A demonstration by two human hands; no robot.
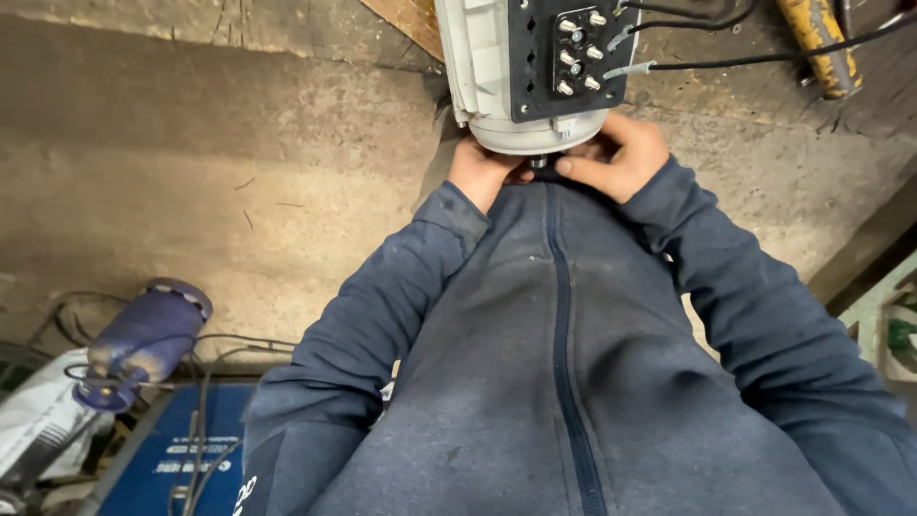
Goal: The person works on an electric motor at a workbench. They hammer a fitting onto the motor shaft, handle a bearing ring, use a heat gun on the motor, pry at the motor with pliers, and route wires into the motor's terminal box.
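Note:
A white electric motor [487,67] with a black terminal plate [564,53] and several brass studs lies on the workbench at the top of the head view. Black wires [697,24] run from the studs to the right. My left hand [482,172] and my right hand [621,158] meet at the motor's near end, fingers closed around the small dark shaft stub [540,162]. Both arms are in dark blue sleeves, and my zipped jacket [559,363] fills the lower middle. What the fingertips pinch is hidden.
The worn wooden bench top [191,172] stretches to the left. A yellow tool handle [821,48] lies at the top right. Below the bench edge at lower left stand a blue cylindrical tank [143,339], cables and a blue box [181,449].

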